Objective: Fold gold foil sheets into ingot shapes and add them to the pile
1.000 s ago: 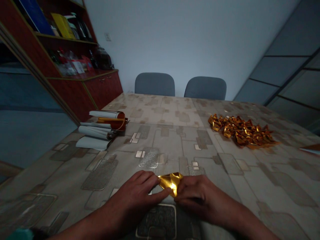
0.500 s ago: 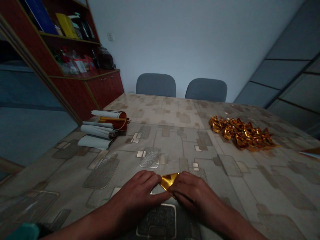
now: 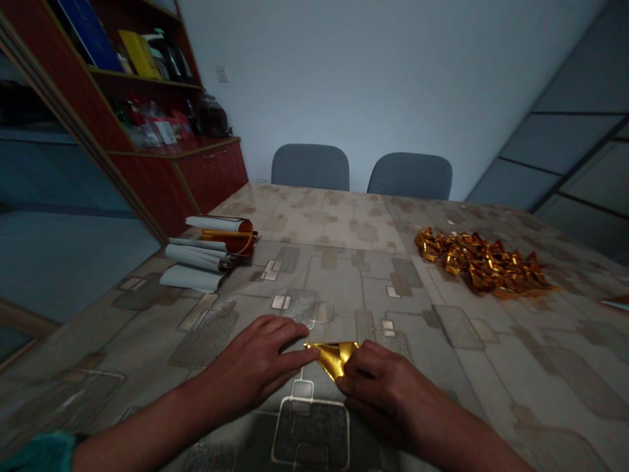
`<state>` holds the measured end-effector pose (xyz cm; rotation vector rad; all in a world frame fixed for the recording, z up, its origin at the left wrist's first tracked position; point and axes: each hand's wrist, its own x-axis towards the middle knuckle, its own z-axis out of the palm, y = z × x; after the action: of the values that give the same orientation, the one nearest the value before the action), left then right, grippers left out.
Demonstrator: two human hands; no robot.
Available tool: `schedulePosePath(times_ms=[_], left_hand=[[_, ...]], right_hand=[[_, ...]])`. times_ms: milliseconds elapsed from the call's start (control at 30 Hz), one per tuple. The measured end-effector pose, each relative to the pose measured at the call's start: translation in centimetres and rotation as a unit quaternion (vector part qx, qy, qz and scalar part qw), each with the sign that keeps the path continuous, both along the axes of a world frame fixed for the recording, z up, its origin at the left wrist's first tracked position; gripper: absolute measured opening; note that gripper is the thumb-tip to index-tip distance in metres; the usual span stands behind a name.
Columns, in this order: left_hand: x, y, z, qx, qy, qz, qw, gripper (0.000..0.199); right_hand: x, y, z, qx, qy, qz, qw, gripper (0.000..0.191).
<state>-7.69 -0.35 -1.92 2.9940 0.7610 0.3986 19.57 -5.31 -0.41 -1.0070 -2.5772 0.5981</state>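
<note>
A small piece of folded gold foil paper (image 3: 334,357) lies close to the near side of the patterned tablecloth (image 3: 339,282), pointed toward me. My right hand (image 3: 381,380) grips its right part between thumb and curled fingers. At its left corner, my left hand (image 3: 268,354) has the thumb tip touching the foil, with the fingers stretched out and apart over the cloth. Part of the foil is hidden behind the right fingers.
Many folded gold foil pieces (image 3: 481,262) sit in a cluster at the right. Curled sheets of gold paper with pale backs (image 3: 211,252) rest at the left. Two grey chairs (image 3: 310,167) stand beyond the far edge, and a red-brown cabinet (image 3: 211,167) is at the back left.
My left hand has shifted left and loosened, its fingers opening away from the foil. More of the foil's triangular face now shows. My right hand keeps its grip on it.
</note>
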Motion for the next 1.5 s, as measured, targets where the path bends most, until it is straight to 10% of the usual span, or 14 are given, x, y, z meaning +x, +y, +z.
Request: schedulePosePath(times_ms=[633,1267,1500], left_hand=[[2.3,2.8,0.9,-0.283,-0.108,0.098,0.948,0.010],[2.6,3.7,1.5,-0.261,-0.080,0.120,0.954,0.007],[2.9,1.7,0.2,-0.081,-0.114,0.103,0.985,0.014]], right_hand=[[-1.1,0.6,-1.1,0.007,0.013,-0.069,0.997,0.014],[-1.5,0.1,-2.1,0.111,-0.017,-0.069,0.991,0.016],[-2.0,0.0,-3.4,0.138,-0.033,-0.096,0.985,0.022]])
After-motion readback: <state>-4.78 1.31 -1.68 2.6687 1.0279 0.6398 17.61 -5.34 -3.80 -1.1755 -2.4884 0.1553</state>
